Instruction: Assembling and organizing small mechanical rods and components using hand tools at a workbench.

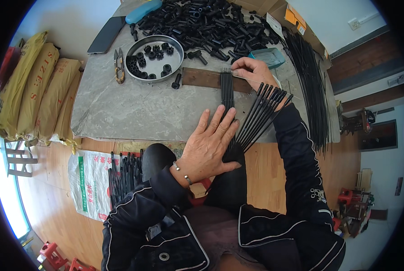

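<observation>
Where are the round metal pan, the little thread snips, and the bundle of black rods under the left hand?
Round metal pan (159, 67): head view, bare part of its floor.
Thread snips (119, 67): head view, middle of the handles.
Bundle of black rods (227, 88): head view, upper stretch on the table.

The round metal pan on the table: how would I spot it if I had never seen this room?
Start at the grey table and find the big heap of black plastic parts at its far edge. Just left of and nearer than that heap sits the round metal pan, with yellow-handled snips to its left. It is the only shiny, rimmed dish there, holding a few small black gear-like rings.
</observation>
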### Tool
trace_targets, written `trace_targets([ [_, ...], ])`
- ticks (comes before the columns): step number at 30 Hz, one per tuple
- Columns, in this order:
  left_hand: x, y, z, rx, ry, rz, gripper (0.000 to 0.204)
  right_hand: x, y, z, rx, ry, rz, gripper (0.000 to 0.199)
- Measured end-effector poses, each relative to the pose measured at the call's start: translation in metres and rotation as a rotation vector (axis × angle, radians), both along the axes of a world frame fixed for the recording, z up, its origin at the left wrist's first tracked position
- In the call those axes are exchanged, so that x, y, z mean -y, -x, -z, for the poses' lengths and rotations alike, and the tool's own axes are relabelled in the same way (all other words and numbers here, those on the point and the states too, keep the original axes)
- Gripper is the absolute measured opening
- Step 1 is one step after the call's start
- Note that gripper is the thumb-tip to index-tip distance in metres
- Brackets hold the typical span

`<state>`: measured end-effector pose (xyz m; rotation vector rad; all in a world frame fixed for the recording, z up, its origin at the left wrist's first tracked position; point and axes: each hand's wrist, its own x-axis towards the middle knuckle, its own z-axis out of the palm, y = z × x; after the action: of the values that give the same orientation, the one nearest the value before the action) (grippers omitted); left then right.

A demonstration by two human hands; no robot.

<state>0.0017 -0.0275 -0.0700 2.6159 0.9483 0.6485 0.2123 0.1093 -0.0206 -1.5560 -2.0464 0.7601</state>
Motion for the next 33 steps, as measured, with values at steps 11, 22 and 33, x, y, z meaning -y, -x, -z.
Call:
trace_targets([
  [11,0.0,0.001,0.0,-0.007,0.009,0.005,0.091,0.007,-0.026,-0.001,0.268,-0.188,-0.009,0.016],
  [22,0.0,-0.001,0.001,0.028,-0.003,-0.003,0.094,0.003,-0.028,0.0,0.235,-0.253,-0.045,0.012],
  [33,0.001,-0.002,-0.005,0.032,0.021,-0.022,0.094,0.0,-0.022,-0.003,0.351,-0.39,-0.094,0.011],
])
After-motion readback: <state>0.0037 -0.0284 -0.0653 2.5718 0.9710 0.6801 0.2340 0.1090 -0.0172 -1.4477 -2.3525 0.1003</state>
